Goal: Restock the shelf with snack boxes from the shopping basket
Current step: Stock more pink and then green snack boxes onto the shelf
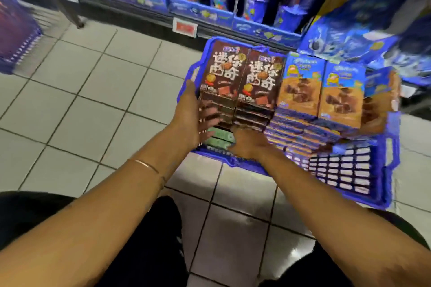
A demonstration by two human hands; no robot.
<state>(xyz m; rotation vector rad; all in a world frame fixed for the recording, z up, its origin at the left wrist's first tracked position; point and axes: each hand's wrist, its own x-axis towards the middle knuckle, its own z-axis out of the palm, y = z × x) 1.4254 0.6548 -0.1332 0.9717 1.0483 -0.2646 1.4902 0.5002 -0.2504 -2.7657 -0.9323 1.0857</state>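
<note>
A blue shopping basket [349,170] stands on the tiled floor before the low shelf [210,13]. It holds rows of upright snack boxes: dark brown boxes [224,74] at the left, orange-and-blue boxes [300,84] at the right, and green boxes [220,136] at the near left. My left hand [193,119] reaches into the basket's left side, fingers spread against the front of the brown row. My right hand [249,142] lies at the near end of the brown rows, above the green boxes. Motion blur hides whether either hand grips a box.
The low shelf carries blue snack packs and a red price tag [185,28]. More blue packages [349,37] pile up at the right behind the basket. A dark blue display [16,37] stands at the far left. Grey floor tiles [93,91] stretch to the left.
</note>
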